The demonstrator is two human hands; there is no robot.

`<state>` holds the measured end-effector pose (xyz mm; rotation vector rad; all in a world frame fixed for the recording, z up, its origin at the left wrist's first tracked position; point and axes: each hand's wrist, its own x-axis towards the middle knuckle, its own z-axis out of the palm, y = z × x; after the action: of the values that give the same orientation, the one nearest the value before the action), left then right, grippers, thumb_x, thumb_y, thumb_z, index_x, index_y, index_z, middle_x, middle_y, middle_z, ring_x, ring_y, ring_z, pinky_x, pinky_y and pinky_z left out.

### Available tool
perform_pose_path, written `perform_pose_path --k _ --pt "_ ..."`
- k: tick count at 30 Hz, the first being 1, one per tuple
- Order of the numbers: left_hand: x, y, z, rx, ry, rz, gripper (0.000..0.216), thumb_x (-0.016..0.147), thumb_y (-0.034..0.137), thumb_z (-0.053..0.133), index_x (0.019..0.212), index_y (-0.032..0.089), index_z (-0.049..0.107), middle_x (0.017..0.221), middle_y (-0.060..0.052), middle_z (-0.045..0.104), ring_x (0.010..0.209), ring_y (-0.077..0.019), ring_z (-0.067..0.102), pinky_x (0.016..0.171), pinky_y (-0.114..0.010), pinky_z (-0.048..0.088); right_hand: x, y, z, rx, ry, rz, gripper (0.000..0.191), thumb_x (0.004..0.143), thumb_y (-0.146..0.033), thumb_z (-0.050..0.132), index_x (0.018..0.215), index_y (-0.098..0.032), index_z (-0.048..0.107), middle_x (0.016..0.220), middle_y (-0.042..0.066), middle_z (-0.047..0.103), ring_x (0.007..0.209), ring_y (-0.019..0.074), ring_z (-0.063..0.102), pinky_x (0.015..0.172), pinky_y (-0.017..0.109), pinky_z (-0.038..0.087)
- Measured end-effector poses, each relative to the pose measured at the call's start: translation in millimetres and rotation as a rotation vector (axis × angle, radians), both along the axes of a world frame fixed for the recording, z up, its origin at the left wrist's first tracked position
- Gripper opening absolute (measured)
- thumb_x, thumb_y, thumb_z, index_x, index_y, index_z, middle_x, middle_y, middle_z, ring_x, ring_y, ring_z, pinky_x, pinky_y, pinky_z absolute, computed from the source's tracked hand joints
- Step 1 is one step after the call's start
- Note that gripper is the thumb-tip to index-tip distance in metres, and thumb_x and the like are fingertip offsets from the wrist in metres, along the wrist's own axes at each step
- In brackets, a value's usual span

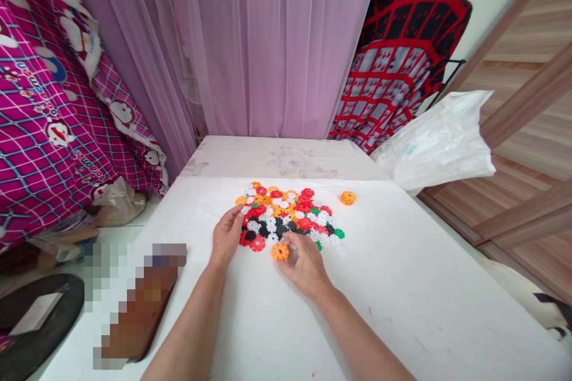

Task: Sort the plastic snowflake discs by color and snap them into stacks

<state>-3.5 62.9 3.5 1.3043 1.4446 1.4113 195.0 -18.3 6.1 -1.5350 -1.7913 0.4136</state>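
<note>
A spread pile of snowflake building discs (281,214) in red, white, orange, black and green lies in the middle of the white table. At its left edge is my left hand (227,235), fingers bent and thumb a little apart, with nothing seen held. In front of the pile, my right hand (307,265) has thumb and forefinger around a small stack of orange discs (280,252). Farther back on the right sits another stack of orange discs (348,197), apart from the pile.
A phone (143,303), partly blurred out, lies at the table's left edge. To the right, a white plastic bag (440,140) stands against the table's side. Behind the table hangs a purple curtain (272,41). A dark round seat (42,321) is at lower left.
</note>
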Motion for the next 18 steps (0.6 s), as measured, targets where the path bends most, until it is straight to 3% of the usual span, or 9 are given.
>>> perform_pose_path --k 7,11,18 --pt "0 0 -0.6 0.000 0.001 0.003 0.039 0.082 0.044 0.055 0.110 0.020 0.067 0.112 -0.007 0.072 0.107 -0.0217 0.065 0.100 -0.038 0.046 -1 -2 -1.8 0.048 0.005 0.010 0.047 0.066 -0.023 0.068 0.112 -0.022 0.060 0.099 0.004 0.068 0.096 0.0236 0.060 0.092 0.040 0.044" --pt "1 0 0.4 -0.002 -0.002 0.011 0.037 0.082 0.042 0.056 0.109 0.021 0.068 0.113 -0.006 0.072 0.109 -0.0214 0.064 0.101 -0.038 0.045 6 2 1.3 0.133 0.007 -0.002 0.029 0.078 -0.028 0.060 0.106 -0.024 0.064 0.098 0.005 0.070 0.095 0.0223 0.061 0.089 0.038 0.046" --pt "1 -1 2.2 0.003 -0.002 0.005 0.035 0.083 0.042 0.056 0.108 0.022 0.068 0.114 -0.005 0.072 0.111 -0.0212 0.063 0.103 -0.038 0.045 34 43 5.5 0.171 -0.180 -0.164 0.021 0.083 -0.025 0.055 0.093 -0.025 0.074 0.103 0.005 0.068 0.097 0.0222 0.058 0.090 0.037 0.044"
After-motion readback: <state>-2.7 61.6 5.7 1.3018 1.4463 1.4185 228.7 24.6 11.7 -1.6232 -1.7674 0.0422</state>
